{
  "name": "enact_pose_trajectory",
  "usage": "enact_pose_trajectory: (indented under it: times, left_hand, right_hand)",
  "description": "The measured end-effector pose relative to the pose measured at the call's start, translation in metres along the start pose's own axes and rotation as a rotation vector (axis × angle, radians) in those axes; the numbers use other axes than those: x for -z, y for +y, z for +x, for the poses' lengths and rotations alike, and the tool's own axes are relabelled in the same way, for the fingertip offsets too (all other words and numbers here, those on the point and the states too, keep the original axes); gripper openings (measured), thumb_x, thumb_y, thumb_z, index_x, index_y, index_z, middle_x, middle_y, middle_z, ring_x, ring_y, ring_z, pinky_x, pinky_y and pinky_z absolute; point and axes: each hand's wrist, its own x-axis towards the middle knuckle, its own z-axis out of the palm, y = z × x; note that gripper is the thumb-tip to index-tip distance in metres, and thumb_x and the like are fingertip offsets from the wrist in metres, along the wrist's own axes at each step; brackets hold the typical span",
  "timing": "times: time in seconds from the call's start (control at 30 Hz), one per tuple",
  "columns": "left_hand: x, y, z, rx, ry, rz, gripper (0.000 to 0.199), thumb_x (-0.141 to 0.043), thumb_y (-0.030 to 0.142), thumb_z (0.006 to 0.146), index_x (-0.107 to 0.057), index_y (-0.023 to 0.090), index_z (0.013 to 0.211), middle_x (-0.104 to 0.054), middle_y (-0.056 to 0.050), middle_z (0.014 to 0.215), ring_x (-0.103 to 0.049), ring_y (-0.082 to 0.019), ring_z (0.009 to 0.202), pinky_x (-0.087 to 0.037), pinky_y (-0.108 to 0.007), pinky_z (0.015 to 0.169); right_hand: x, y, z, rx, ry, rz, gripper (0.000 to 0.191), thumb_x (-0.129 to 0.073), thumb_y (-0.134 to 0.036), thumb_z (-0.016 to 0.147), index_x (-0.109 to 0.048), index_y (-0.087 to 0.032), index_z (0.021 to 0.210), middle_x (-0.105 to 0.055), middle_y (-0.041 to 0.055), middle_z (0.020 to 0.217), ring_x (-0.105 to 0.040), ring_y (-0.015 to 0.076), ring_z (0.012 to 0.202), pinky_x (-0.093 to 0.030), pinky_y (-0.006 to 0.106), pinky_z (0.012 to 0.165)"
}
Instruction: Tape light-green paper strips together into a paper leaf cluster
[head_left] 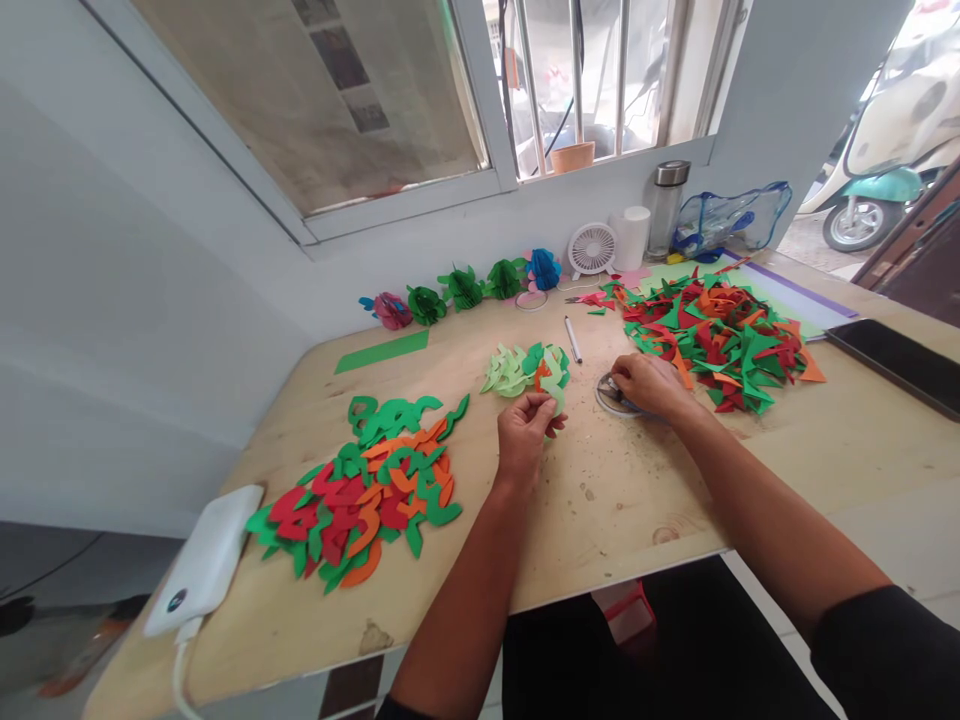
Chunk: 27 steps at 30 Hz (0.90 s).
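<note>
My left hand [525, 428] pinches a pale green paper cutout [556, 392] between thumb and fingers. Just beyond it on the wooden table lies a small heap of pale green cutouts [508, 370], with darker green and orange pieces [541, 360] at its right side. My right hand [646, 384] is closed, its fingertips down at a round, ring-like item [611, 398] with a pale rim. What those fingers grip, if anything, is hidden. To the left spreads a pile of curved red, green and orange cutouts [375, 480].
Pointed paper scraps [720, 335] are heaped at right, beside a phone [904, 355]. A white pen [573, 340], folded paper figures [463, 287], a small fan [592, 250] and a bottle [667, 212] stand or lie farther back. A white power bank [206, 560] sits at the left edge.
</note>
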Motion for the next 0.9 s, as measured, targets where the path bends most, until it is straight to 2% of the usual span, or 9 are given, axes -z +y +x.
enact_pose_trajectory:
  times: [0.37,0.73,0.83,0.9]
  left_hand:
    - [-0.001,0.0,0.0,0.0,0.005,0.001,0.018,-0.066,0.029,0.063,-0.06,0.014,0.07,-0.063,-0.001,0.054,-0.056,-0.01,0.046,-0.039,-0.019,0.047]
    - [0.001,-0.004,0.002,-0.011,-0.011,0.028,0.019,-0.064,0.031,0.066,-0.059,0.014,0.072,-0.062,-0.001,0.055,-0.057,-0.01,0.047,-0.039,-0.02,0.048]
    - [0.002,-0.008,0.002,-0.06,-0.049,0.096,0.017,-0.06,0.031,0.07,-0.058,0.015,0.075,-0.063,-0.001,0.06,-0.058,-0.011,0.051,-0.04,-0.021,0.049]
    - [0.0,-0.011,0.0,-0.172,-0.094,0.212,0.014,-0.058,0.03,0.073,-0.058,0.016,0.076,-0.063,-0.001,0.065,-0.06,-0.012,0.058,-0.043,-0.022,0.053]
  right_hand:
    - [-0.004,-0.001,0.001,-0.024,-0.025,-0.039,0.026,-0.043,-0.028,0.085,-0.067,-0.021,0.093,-0.069,0.008,0.102,-0.06,0.0232,0.095,-0.035,0.027,0.061]
    - [-0.009,-0.005,0.001,-0.068,-0.009,-0.06,0.025,-0.042,-0.03,0.087,-0.065,-0.022,0.094,-0.07,0.0078,0.098,-0.061,0.0229,0.089,-0.034,0.028,0.063]
    - [-0.01,-0.005,0.001,-0.069,-0.004,-0.063,0.025,-0.043,-0.031,0.087,-0.065,-0.022,0.094,-0.07,0.0077,0.096,-0.061,0.0229,0.088,-0.033,0.027,0.062]
    - [-0.01,-0.005,0.001,-0.064,0.0,-0.053,0.024,-0.044,-0.031,0.086,-0.065,-0.023,0.094,-0.07,0.0073,0.096,-0.061,0.0224,0.087,-0.033,0.027,0.061]
